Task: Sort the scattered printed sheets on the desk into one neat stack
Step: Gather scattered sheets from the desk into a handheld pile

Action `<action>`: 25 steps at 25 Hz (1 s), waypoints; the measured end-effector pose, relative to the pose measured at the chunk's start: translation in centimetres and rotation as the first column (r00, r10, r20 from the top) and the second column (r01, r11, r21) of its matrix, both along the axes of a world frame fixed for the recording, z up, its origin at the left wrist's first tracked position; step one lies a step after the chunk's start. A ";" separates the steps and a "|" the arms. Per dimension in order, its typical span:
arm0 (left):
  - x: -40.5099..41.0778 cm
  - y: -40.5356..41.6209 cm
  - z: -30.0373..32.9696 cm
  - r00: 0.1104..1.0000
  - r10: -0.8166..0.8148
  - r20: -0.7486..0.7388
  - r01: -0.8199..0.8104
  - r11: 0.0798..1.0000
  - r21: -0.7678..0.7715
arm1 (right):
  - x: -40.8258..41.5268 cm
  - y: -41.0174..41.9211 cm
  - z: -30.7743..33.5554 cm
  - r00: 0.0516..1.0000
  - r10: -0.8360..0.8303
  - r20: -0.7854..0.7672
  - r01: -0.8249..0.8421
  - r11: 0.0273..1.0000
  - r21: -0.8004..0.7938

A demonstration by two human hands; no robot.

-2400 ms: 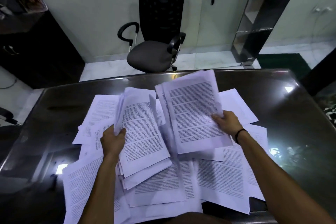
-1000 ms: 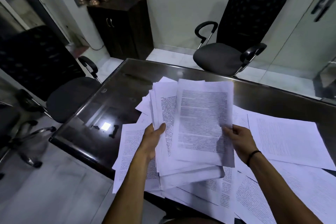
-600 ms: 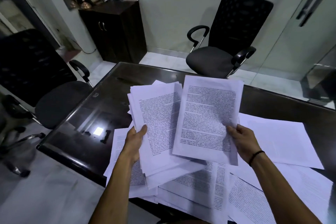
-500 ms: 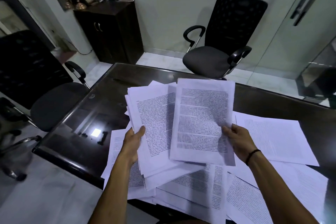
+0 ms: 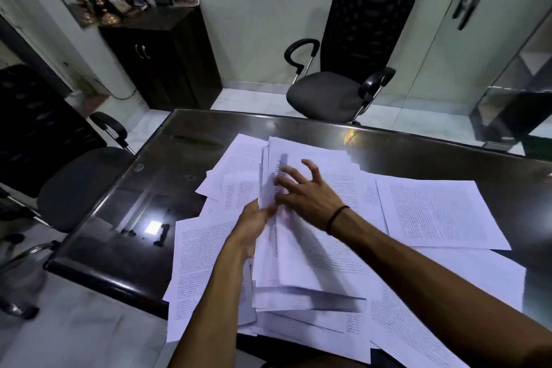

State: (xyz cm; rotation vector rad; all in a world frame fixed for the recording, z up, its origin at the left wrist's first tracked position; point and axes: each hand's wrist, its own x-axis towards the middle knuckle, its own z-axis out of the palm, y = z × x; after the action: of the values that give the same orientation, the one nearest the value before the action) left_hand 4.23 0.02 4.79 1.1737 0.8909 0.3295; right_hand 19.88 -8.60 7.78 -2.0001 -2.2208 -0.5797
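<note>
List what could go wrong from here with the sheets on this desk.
1. Several loose sheets hang past the near edge of the desk; a nudge from the left forearm may tip them to the floor.
2. The left hand holds the gathered stack at one edge only, while the right hand is spread open over it, so the stack may fan apart.
3. The stack's edges look uneven, so pressing it flat now may crease corners.

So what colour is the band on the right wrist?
Black, a thin band around the right wrist; clearest in the head view.
</note>
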 end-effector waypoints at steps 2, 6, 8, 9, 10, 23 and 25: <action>-0.4 -0.3 0.0 0.999 0.042 0.019 -0.041 0.997 -0.073 | -1.4 -0.5 -0.4 0.985 -0.156 -0.078 0.155 0.988 -0.020; -2.9 0.6 -1.3 0.992 0.118 0.042 -0.109 0.979 -0.170 | 0.6 -2.6 -0.4 0.470 -0.712 -0.522 0.692 0.664 -0.283; -4.1 0.8 -1.9 0.990 0.136 0.045 -0.124 0.971 -0.204 | 2.9 -4.1 -0.7 0.111 -0.744 -0.659 0.583 0.586 -0.563; -4.4 0.7 -2.1 0.989 0.143 0.040 -0.131 0.967 -0.218 | 3.6 -4.8 -1.3 -0.067 -0.669 -0.740 0.380 0.669 -0.639; -4.4 0.4 -2.0 0.990 0.139 0.032 -0.129 0.966 -0.225 | 3.7 -5.3 -1.9 -0.240 -0.571 -0.785 0.166 0.772 -0.613; 3.7 -3.3 3.9 0.977 0.180 -0.117 -0.092 0.845 0.526 | 2.7 -9.2 0.2 0.050 -0.215 -0.975 0.664 0.737 -0.129; 4.5 -3.9 4.1 0.982 0.184 -0.031 -0.135 0.816 0.562 | 2.6 -10.2 0.9 0.065 -0.161 -0.985 0.710 0.701 -0.068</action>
State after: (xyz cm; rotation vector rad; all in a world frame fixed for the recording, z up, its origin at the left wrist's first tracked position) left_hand 8.71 -3.88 8.90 1.6668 1.0036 0.7199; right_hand 22.48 -18.84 8.65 -1.8545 -0.5346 0.2042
